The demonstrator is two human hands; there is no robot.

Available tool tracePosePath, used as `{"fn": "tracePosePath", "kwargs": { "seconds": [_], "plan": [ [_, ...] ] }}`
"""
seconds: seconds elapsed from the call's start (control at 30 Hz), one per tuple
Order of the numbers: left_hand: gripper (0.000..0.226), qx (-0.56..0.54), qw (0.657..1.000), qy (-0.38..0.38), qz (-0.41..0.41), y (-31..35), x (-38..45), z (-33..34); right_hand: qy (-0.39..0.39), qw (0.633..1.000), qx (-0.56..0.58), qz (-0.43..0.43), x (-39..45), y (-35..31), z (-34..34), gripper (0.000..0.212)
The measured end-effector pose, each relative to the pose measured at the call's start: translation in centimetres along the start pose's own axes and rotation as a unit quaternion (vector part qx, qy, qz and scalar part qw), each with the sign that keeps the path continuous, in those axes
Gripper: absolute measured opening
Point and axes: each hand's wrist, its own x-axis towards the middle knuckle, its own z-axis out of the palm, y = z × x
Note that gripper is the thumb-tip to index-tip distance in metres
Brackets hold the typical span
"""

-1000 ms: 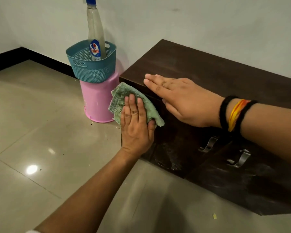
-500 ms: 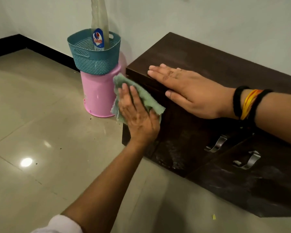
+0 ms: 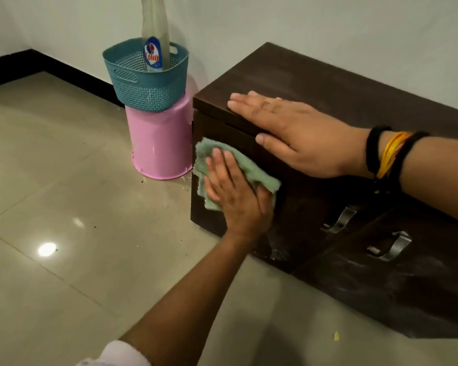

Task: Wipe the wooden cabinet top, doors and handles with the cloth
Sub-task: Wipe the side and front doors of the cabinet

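Note:
A low dark-brown wooden cabinet stands against the white wall. My left hand presses a green cloth flat against the left door, near the cabinet's left front corner. My right hand lies flat and spread on the cabinet top at its front edge, holding nothing. Two metal handles, one on the left door and one on the right door, sit right of the cloth. Dusty smears show low on both doors.
An upturned pink bucket stands on the floor just left of the cabinet, with a teal basket on top holding a spray bottle. Glossy beige floor tiles stretch to the left and front, with small specks.
My left hand has slid the cloth down the door from the top edge toward its middle. My right hand has stayed flat on the top. The view has shifted slightly.

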Motion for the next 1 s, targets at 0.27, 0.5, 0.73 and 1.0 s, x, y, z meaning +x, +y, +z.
{"fn": "tracePosePath", "kwargs": {
  "seconds": [0.27, 0.5, 0.73, 1.0],
  "plan": [
    [0.077, -0.046, 0.995, -0.025, -0.088, 1.7, -3.4, 0.4, 0.006, 1.000, -0.007, -0.001, -0.1, 0.2, -0.1, 0.060],
    [0.088, -0.099, 0.944, 0.009, -0.316, -0.4, -5.7, 1.0, 0.000, 1.000, -0.015, -0.004, -0.2, -0.1, 0.1, 0.061],
    [0.065, -0.126, 0.908, 0.101, -0.386, -4.7, -1.1, 2.1, 0.004, 1.000, 0.000, -0.004, 0.0, 0.0, 0.2, 0.060],
    [0.074, -0.131, 0.917, 0.039, -0.376, -3.0, -3.0, 2.7, 0.012, 1.000, 0.000, -0.006, 0.0, 0.2, 0.5, 0.059]
  ]
}}
